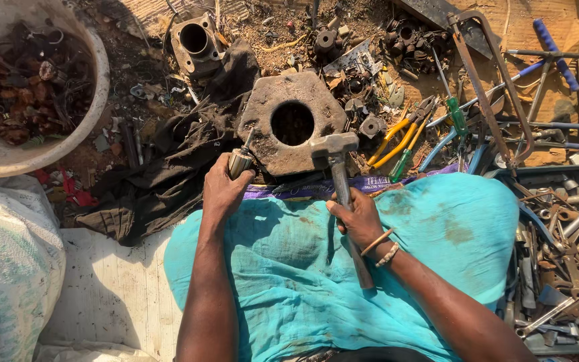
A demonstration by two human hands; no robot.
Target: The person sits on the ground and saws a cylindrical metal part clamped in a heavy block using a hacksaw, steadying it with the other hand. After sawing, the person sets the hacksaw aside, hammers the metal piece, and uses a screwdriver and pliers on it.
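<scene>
My left hand [221, 190] grips a small metal cylinder [239, 161] with a thin rod sticking up from it, held against the left edge of a heavy hexagonal iron block [263, 117] that has a round hole in its middle. My right hand [358, 216] is closed around the wooden handle of a steel hammer [334, 145]. The hammer's head rests over the block's lower right edge. A turquoise cloth [303, 268] covers my lap under both arms.
A pale basin [98, 74] of rusty scrap stands upper left. Black rags [169, 154] lie left of the block. Pliers [403, 134], screwdrivers, a hacksaw frame [487, 87] and metal parts litter the ground behind. A tray of wrenches [564, 261] sits at right, a white sack [8, 261] at left.
</scene>
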